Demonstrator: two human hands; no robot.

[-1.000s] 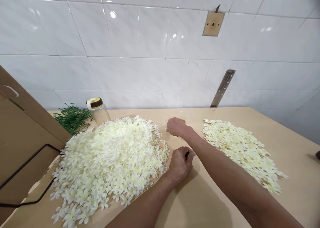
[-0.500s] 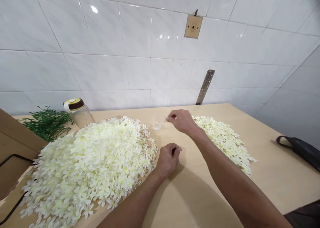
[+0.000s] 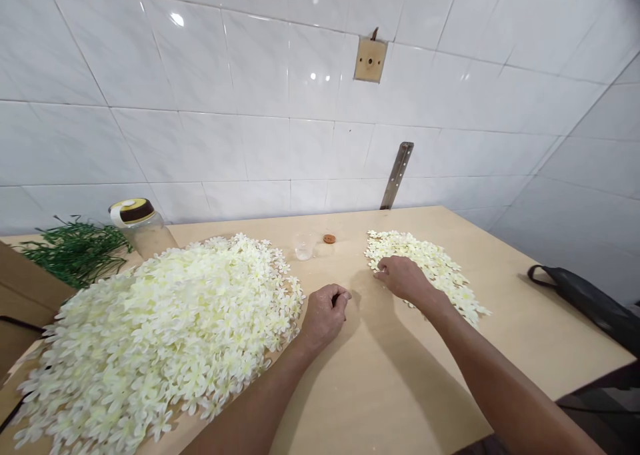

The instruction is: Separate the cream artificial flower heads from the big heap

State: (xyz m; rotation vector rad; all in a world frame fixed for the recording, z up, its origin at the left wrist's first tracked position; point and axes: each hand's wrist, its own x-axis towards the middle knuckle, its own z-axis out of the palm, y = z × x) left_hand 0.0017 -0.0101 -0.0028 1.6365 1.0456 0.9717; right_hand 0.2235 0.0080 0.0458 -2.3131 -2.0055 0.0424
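A big heap of cream-white artificial flowers point(image 3: 160, 328) covers the left part of the wooden table point(image 3: 390, 375). A smaller, flatter pile of the same flowers point(image 3: 425, 262) lies to the right. My left hand point(image 3: 324, 314) rests on the table beside the big heap, fingers curled into a loose fist around something small I cannot make out. My right hand point(image 3: 403, 278) lies at the near left edge of the smaller pile, fingers bent and touching the flowers. A small clear cup point(image 3: 303, 247) and a small brown disc point(image 3: 329, 239) stand farther back between the piles.
A clear jar with a yellow-brown lid point(image 3: 137, 223) and a bunch of green plastic stems point(image 3: 75, 250) sit at the back left. A cardboard box point(image 3: 25, 308) stands at the left edge. A black bag point(image 3: 585, 298) lies at the right. The tiled wall runs behind.
My right hand has drawn back from the clear cup to the smaller flower pile. The brown disc now shows beside the cup. The view has turned to the right.
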